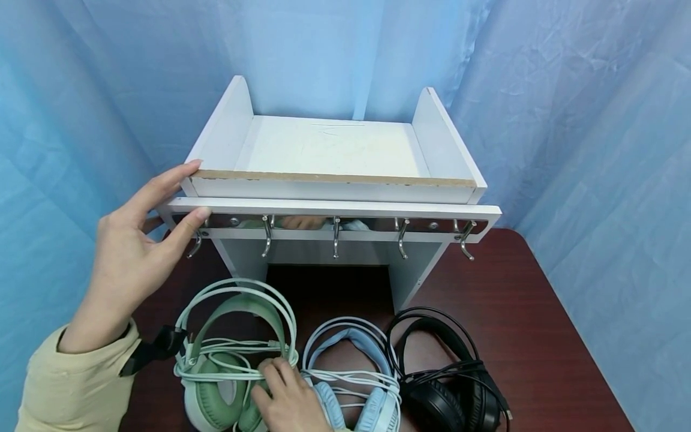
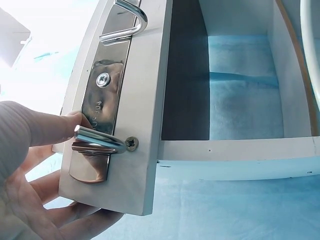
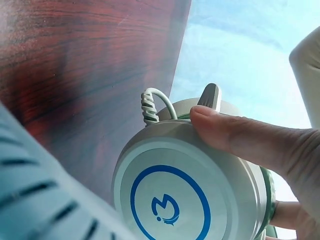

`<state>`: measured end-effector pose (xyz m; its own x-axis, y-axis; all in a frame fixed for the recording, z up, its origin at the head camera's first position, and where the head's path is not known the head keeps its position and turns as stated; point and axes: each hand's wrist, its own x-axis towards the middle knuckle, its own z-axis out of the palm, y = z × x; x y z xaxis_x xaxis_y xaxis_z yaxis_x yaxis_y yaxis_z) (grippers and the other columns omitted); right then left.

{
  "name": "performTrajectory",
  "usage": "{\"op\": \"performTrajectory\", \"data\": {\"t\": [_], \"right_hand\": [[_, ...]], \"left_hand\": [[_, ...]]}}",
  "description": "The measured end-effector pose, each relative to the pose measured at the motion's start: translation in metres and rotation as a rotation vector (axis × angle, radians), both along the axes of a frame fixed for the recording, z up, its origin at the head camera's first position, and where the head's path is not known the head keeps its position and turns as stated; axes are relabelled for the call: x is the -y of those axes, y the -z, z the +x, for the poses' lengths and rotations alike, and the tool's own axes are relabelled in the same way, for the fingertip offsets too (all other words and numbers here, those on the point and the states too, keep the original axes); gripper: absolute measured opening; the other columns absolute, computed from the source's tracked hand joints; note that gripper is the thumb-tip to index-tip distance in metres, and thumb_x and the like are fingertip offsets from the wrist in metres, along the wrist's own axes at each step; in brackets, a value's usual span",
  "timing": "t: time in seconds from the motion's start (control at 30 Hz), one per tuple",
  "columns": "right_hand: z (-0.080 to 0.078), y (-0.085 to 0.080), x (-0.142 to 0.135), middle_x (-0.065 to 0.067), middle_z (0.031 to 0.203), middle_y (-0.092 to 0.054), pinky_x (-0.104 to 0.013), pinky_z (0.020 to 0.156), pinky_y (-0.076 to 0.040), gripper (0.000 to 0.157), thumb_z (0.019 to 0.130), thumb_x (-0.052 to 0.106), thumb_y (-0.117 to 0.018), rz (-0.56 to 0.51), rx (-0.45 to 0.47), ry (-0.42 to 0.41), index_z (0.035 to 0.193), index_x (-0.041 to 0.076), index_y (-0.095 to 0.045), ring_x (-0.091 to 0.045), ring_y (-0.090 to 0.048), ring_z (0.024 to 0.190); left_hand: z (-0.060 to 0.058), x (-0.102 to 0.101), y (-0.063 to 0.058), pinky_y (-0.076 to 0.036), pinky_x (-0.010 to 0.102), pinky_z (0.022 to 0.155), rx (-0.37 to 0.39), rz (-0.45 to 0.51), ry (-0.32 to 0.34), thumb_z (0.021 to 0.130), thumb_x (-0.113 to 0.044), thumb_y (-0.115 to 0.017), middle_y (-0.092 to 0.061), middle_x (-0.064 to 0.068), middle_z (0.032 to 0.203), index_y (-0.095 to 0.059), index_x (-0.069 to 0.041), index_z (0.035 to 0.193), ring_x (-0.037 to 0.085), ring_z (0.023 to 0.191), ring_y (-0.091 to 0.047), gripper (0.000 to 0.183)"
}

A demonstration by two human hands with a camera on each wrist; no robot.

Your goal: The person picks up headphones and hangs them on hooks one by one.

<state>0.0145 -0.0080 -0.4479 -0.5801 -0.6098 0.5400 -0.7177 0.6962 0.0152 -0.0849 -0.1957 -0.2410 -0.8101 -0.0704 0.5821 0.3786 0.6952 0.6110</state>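
My left hand grips the left end of a white shelf, thumb on the front of the metal hook rail and fingers behind the board. Lower down, my right hand holds an ear cup of the green and white headphones, its thumb lying on the cup's edge in the right wrist view. Their pale cable is looped around the frame. Close beside that hand sit light blue headphones, also wound with a white cable.
Black headphones with a black cable lie at the right of the row. Several metal hooks jut from the rail above the dark red-brown table. Blue curtains hang behind and at the sides.
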Motion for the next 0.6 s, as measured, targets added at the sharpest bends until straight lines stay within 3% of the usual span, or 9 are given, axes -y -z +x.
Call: {"op": "performTrajectory", "data": {"t": [0.2,0.4,0.6], "right_hand": [[-0.004,0.003,0.004,0.001,0.109,-0.054,-0.028,0.082,-0.050,0.027,0.092,0.011,-0.035,-0.024,-0.134,0.004,0.075,0.020,-0.054,-0.016,-0.050,0.103],[-0.008,0.000,0.004,0.000,0.108,-0.056,-0.029,0.079,-0.048,0.033,0.090,0.008,-0.027,-0.012,-0.187,0.011,0.074,0.020,-0.053,-0.016,-0.050,0.101],[-0.008,-0.008,0.002,0.000,0.111,-0.055,-0.030,0.079,-0.048,0.006,0.074,0.016,-0.049,0.011,-0.154,-0.002,0.077,0.019,-0.053,-0.017,-0.049,0.102]], "left_hand": [[0.001,0.000,0.000,-0.033,0.006,0.066,-0.003,0.003,0.003,0.082,-0.014,-0.070,-0.056,0.008,0.131,-0.055,-0.032,0.129,0.020,0.116,-0.056,0.052],[0.000,0.001,0.000,-0.034,0.005,0.067,-0.011,0.003,0.012,0.082,-0.014,-0.070,-0.056,0.007,0.132,-0.055,-0.031,0.129,0.029,0.115,-0.055,0.052],[0.001,0.001,-0.001,-0.033,0.005,0.067,-0.011,-0.005,0.007,0.082,-0.014,-0.070,-0.056,0.007,0.132,-0.055,-0.032,0.129,0.030,0.115,-0.055,0.052]]}}
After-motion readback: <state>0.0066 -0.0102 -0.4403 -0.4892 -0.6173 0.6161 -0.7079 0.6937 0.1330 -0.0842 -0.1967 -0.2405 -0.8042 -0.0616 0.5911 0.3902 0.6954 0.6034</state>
